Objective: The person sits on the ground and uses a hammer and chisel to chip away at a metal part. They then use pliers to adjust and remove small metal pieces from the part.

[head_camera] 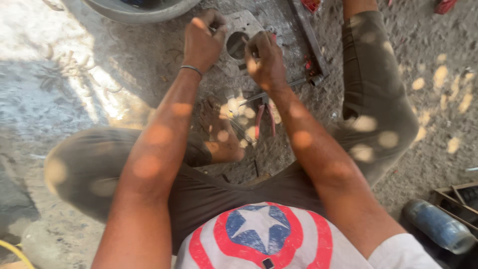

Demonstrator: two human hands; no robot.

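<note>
Dusty concrete ground (74, 94), sun-dappled at left; person seated low on it, knees spread, looking down between them. Rim of a large grey basin (144, 12) at top edge; long flat metal bar (311, 37) lying aslant at upper right, just beside the work. Grey metal plate (244, 25) with a round hole through it, on the ground between the two hands. Blue cylindrical bottle (438, 226) on its side, lower right, well apart from the work. Left hand (201, 42), thin bangle at wrist, fingers curled closed at the plate's left edge; what they grip cannot be told. Right hand (264, 60) at the plate's right side, fingers pressed together around a small red-tipped tool, mostly hidden. Red-handled pliers (264, 117) on the ground below the right hand, near the bare foot (221, 137).
</note>
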